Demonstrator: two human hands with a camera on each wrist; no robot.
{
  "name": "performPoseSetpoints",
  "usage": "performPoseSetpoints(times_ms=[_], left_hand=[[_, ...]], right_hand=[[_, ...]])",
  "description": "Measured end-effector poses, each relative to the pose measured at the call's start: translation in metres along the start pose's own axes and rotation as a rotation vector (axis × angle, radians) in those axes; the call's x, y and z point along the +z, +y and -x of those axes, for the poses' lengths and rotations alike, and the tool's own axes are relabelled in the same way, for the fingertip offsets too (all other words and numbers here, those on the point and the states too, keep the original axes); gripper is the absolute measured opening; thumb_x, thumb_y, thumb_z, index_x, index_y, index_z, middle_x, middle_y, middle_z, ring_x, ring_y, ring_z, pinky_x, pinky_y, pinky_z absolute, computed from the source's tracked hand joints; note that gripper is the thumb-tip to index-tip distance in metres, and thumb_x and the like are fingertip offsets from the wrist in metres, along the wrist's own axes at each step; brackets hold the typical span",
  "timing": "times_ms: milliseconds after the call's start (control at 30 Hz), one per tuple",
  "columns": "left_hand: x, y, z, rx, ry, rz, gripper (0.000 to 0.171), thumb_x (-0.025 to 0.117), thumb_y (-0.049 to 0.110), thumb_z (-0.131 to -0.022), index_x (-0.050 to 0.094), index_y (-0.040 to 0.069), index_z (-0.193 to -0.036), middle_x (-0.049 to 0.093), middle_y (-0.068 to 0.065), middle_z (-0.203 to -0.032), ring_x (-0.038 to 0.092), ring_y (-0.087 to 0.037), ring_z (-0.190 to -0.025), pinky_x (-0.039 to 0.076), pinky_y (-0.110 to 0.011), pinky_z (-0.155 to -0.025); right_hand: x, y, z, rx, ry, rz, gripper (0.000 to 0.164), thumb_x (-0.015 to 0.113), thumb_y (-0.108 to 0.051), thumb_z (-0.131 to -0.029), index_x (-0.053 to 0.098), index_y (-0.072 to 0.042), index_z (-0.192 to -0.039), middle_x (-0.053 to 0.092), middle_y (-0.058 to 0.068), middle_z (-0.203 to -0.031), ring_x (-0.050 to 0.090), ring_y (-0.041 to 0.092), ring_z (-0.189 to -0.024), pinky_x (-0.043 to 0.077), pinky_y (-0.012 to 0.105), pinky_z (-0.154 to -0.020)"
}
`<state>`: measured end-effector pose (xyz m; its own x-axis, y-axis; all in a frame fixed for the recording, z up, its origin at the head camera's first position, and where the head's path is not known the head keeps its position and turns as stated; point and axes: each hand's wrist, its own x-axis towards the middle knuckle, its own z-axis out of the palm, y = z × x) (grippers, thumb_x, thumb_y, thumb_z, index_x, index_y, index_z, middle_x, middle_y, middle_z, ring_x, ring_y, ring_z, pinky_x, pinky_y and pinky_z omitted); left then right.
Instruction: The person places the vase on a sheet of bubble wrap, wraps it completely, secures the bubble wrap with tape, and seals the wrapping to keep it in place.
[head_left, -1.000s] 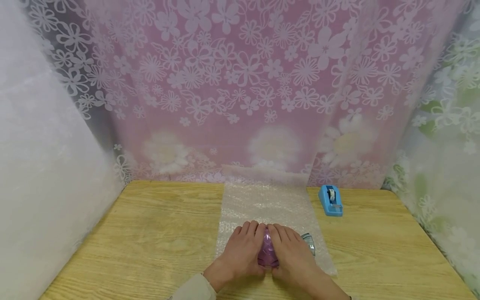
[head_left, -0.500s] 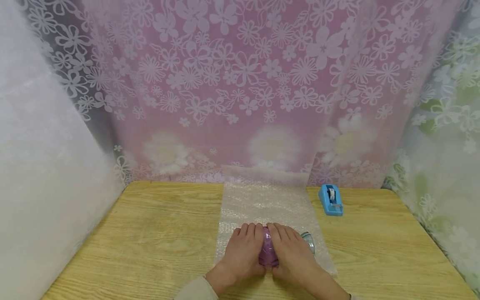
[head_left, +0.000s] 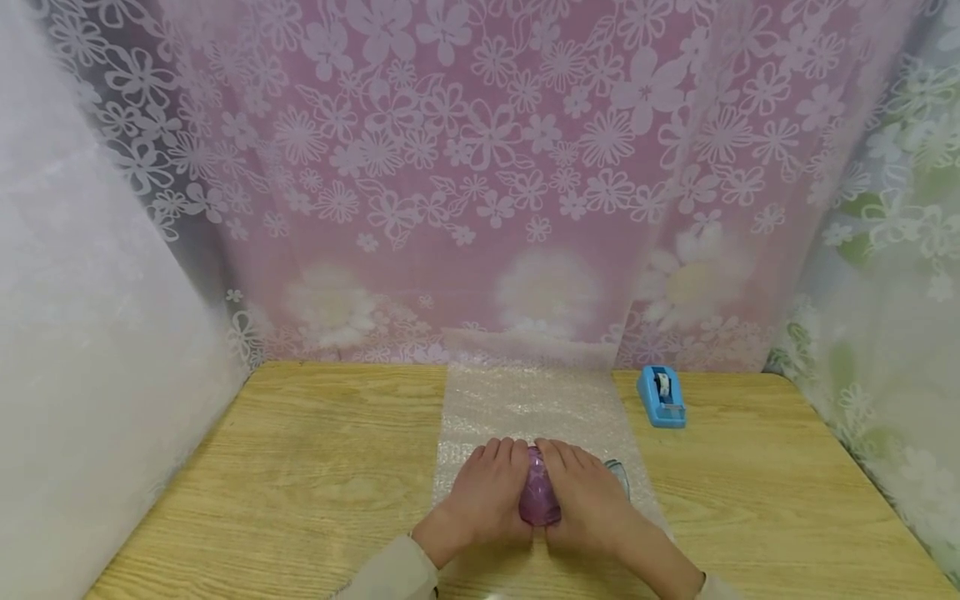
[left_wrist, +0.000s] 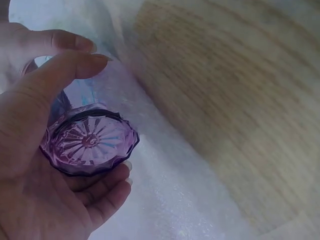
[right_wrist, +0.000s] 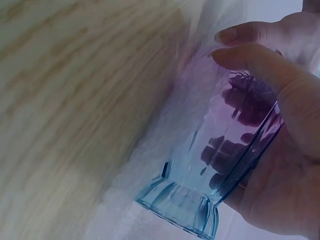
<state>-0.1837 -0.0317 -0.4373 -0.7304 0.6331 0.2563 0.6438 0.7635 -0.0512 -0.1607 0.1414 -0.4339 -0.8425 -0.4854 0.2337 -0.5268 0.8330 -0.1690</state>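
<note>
A clear glass vase, purple shading into blue, lies sideways between the two hands. My left hand grips it toward the purple end, whose starburst-patterned base faces the left wrist view. Around the other part of the glass, my right hand curls its fingers; the flared blue end sticks out past it. Both thumbs lie on the near side with their tips close together. Beneath the vase spreads a sheet of bubble wrap. Much of the glass is hidden by the hands in the head view.
A blue tape dispenser stands at the back right of the wooden table. The wrap's far end rises against the pink floral curtain behind the table. Pale sheets hang at both sides.
Both hands have moved slightly up and away with the vase. The purple glass shows at a changed angle between them, and less of the blue end shows in the head view.
</note>
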Motion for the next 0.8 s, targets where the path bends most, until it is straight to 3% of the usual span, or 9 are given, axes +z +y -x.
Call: performPoseSetpoints(times_ms=[433, 600, 800], left_hand=[[-0.006, -0.004, -0.007, 0.010, -0.086, 0.056, 0.081, 0.079, 0.058, -0.060, 0.047, 0.005, -0.112, 0.051, -0.005, -0.094, 0.051, -0.018, -0.087, 0.048, -0.031, -0.078], [-0.007, -0.007, -0.011, 0.007, -0.102, 0.063, 0.083, 0.078, 0.063, -0.059, 0.048, 0.004, -0.111, 0.052, -0.005, -0.093, 0.052, -0.018, -0.087, 0.048, -0.031, -0.077], [-0.012, -0.008, -0.015, -0.006, -0.157, 0.068, 0.084, 0.080, 0.063, -0.058, 0.049, 0.005, -0.110, 0.053, -0.004, -0.092, 0.052, -0.018, -0.086, 0.048, -0.030, -0.077]], right_hand=[[-0.010, 0.006, -0.008, -0.021, -0.090, -0.055, 0.099, 0.085, -0.032, -0.060, 0.037, 0.007, -0.137, 0.048, 0.021, -0.132, 0.047, 0.035, -0.120, 0.038, 0.048, -0.099], [-0.014, 0.008, -0.011, -0.010, -0.129, -0.096, 0.106, 0.085, -0.033, -0.063, 0.029, 0.007, -0.143, 0.042, 0.022, -0.138, 0.043, 0.037, -0.125, 0.036, 0.050, -0.101], [-0.012, 0.006, -0.006, -0.007, -0.080, -0.077, 0.113, 0.082, -0.044, -0.067, 0.022, 0.009, -0.146, 0.033, 0.026, -0.145, 0.037, 0.040, -0.129, 0.033, 0.050, -0.104]])
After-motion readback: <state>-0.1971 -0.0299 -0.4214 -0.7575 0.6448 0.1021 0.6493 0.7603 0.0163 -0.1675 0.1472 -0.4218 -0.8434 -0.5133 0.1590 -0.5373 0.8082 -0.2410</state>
